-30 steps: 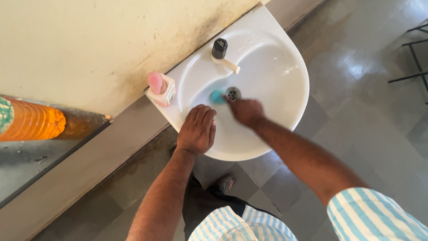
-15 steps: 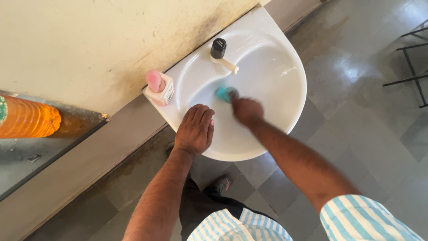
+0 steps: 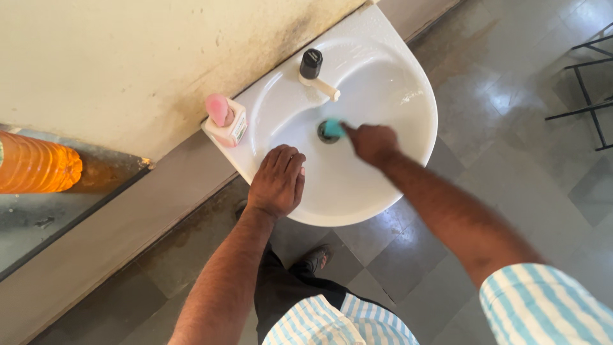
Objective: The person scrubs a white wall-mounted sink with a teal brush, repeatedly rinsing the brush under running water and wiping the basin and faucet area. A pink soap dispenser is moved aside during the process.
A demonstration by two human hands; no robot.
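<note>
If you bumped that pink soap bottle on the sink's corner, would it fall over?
Probably, yes. The bottle stands upright on the narrow rim of the sink, close to the edge, so a push could tip it off. It looks like light plastic, and on the glossy rim it might also slide.

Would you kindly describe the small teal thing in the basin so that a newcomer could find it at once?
Start at the white wall-mounted sink and look below the tap to the drain in the bowl. There the right hand presses a small teal scrubbing pad over the drain. It is the only teal item; the soap bottle on the rim is pink and white.
</note>
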